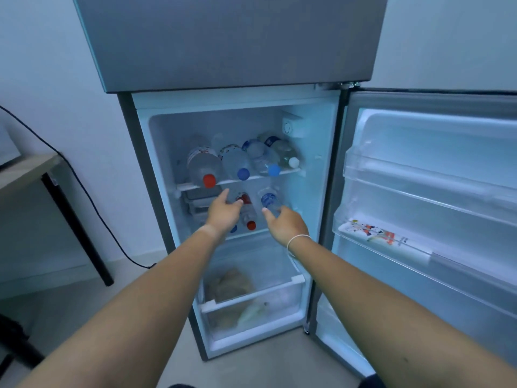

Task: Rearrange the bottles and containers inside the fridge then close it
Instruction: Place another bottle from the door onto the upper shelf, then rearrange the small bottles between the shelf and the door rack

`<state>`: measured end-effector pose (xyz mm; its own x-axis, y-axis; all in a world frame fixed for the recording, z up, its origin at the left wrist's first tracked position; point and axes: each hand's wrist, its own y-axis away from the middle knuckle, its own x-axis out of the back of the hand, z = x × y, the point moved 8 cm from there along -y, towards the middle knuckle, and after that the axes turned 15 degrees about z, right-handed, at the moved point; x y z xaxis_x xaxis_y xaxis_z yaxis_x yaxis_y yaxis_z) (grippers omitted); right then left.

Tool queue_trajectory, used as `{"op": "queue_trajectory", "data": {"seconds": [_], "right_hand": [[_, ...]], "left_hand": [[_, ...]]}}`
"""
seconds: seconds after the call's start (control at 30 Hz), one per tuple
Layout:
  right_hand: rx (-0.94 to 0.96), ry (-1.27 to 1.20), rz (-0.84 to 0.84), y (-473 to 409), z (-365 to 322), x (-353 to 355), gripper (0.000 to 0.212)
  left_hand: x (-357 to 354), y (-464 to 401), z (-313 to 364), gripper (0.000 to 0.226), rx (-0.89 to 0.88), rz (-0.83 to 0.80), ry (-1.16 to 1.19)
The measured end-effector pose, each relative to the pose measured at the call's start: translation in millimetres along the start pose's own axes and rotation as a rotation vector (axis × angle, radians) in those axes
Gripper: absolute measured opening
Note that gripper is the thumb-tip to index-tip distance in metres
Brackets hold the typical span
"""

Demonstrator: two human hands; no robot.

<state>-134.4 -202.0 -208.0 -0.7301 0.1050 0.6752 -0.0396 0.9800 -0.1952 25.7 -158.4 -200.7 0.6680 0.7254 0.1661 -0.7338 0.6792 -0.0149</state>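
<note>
Your fridge (156, 152) stands open, its door (419, 191) swung wide to your right, so you have free room on that side. The top shelf (246, 179) is packed edge to edge with bottles lying down, caps toward you: red-cap bottle (202, 166), two blue-cap ones (236, 163) (264, 161), a white-cap one (288, 158) at the far right. No spare slot up there, in my judgement.

The middle shelf (251, 232) is where you're working. It has open room at the right and a clear lidded container (198, 203) at the left wall. The small red-cap bottle (247, 212) lies between your hands; the blue-label bottle (270, 200) lies just right of it.

Your left hand (223, 214) is spread, fingertips at the red-cap bottle — not closed on it. Your right hand (286, 222) is loose too, fingers (268, 214) reaching at the blue-label bottle's near end; whether they touch it, I cannot tell.

Wrap each bottle's body, not the cap, and lift a little before sliding — round bottles will likely roll toward the shelf lip. Keep your knuckles under the top shelf's front edge. The crisper drawer (251, 303) below sticks out; clear it when pulling back.
</note>
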Motion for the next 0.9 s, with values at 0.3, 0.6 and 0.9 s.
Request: {"op": "queue_trajectory", "data": {"seconds": [0.3,0.6,0.9], "right_hand": [[-0.028,0.013,-0.026,21.7,39.8,9.7,0.060],[-0.011,0.040,-0.030,0.4,46.0,-9.8,0.056],[0.008,0.085,-0.116,-45.2,73.0,-72.7,0.054]], "left_hand": [[-19.0,38.9,-20.0,0.060,-0.048,-0.064,-0.115],[-22.7,20.3,-38.5,0.057,-0.128,-0.079,-0.290],[-46.4,-32.9,-88.9,0.055,-0.183,-0.098,-0.563]]}}
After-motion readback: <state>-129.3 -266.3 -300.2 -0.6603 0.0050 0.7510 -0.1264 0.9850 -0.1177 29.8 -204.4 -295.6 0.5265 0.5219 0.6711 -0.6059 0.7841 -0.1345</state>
